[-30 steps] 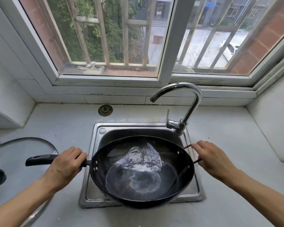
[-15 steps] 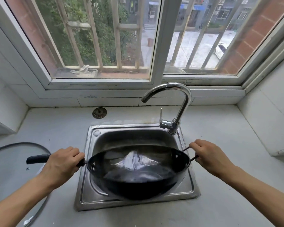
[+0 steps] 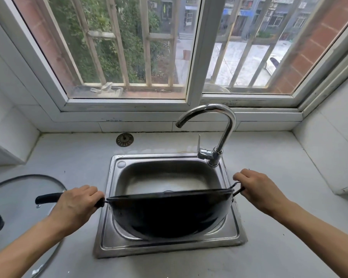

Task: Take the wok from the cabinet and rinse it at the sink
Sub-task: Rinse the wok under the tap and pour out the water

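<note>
The black wok [image 3: 169,215] hangs over the near half of the steel sink [image 3: 109,233], tipped far away from me so I see its dark outer belly and only the rim's edge. My left hand [image 3: 76,205] is closed around its long black handle. My right hand [image 3: 257,189] grips the small wire loop handle on the opposite side. Wet sheen lies on the sink floor behind the wok. The chrome faucet [image 3: 221,141] arches above the sink's back right corner; no water comes from its spout.
A glass lid [image 3: 18,189] with a black knob lies on the counter at the left. A round metal sink strainer [image 3: 125,139] sits on the counter behind the sink. White tiled walls flank both sides, with a barred window straight ahead.
The wok has tilted away from me, from showing water pooled inside to showing its underside. The water has left the wok into the sink. Both hands kept their grips.
</note>
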A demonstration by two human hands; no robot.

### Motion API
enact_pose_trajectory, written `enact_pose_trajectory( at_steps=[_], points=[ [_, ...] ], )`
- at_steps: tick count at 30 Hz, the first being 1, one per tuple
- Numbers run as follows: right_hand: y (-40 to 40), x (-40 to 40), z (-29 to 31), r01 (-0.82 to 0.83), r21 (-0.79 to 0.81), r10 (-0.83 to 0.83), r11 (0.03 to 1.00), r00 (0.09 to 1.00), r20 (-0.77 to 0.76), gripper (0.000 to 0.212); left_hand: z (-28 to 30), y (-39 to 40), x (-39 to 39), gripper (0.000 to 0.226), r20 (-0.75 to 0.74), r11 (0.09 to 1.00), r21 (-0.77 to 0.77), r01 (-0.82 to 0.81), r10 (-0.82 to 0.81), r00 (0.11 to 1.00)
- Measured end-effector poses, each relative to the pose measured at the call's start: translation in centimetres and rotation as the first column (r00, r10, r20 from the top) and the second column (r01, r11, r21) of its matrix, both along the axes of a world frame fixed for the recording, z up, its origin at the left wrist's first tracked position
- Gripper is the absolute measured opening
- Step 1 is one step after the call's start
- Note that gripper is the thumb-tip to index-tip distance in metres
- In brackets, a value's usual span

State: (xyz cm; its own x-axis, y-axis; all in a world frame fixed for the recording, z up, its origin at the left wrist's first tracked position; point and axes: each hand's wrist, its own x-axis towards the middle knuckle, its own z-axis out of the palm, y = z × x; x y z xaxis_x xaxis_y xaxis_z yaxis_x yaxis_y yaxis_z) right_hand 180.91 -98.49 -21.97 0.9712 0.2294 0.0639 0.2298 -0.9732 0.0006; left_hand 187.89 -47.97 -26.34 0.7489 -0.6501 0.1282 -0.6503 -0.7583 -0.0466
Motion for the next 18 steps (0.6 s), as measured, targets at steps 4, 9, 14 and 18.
enact_pose_trajectory(
  at_steps=[4, 9, 14, 18],
  points=[
    [0.2, -0.5, -0.7, -0.063, -0.089, 0.067, 0.994, 0.997, 0.034, 0.043, -0.7, 0.1, -0.5, 0.019, 0.081, 1.000, 0.018, -0.020, 0.018, 0.997],
    [0.3, -0.1, -0.3, -0.049, -0.080, 0.053, 0.996, 0.997, 0.052, 0.044, -1.3, 0.4, -0.6, 0.015, 0.146, 0.999, 0.043, 0.005, -0.012, 0.989],
    [0.6, -0.6, -0.4, -0.029, -0.065, 0.030, 0.997, 0.999, 0.017, 0.043, -1.4, 0.6, -0.3, 0.012, 0.189, 0.998, 0.057, -0.035, 0.023, 0.982],
    [0.5, 0.1, -0.1, 0.034, -0.025, -0.035, 0.999, 0.999, -0.021, 0.041, -0.8, 0.7, -0.2, 0.017, 0.144, 0.999, 0.032, 0.027, -0.031, 0.989]
  ],
)
